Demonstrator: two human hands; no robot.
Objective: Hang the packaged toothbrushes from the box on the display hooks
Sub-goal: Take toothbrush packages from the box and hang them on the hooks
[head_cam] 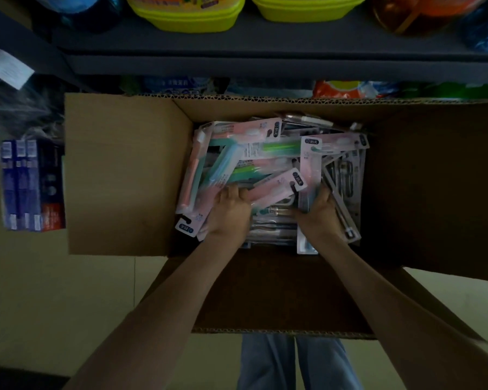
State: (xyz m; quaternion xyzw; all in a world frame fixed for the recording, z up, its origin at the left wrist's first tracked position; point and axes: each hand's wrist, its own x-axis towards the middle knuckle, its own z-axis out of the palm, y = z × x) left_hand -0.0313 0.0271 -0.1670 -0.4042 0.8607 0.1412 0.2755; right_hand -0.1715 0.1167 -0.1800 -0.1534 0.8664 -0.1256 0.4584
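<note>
Head view: a person in blue trousers [265, 361] is standing over an open cardboard box [124, 175] on the pale floor, both bare forearms reaching down into it. The left hand [228, 212] is curling its fingers over the lower end of a pink pack [276, 188], while the right hand [320, 211], near it but apart, is gripping a pale pack [310, 167]. Packaged toothbrushes [237, 159] are lying jumbled inside the box. Beyond, yellow-green tubs [186, 18] are sitting on a dark shelf [265, 46], with blue cartons [20, 184] standing at left
</note>
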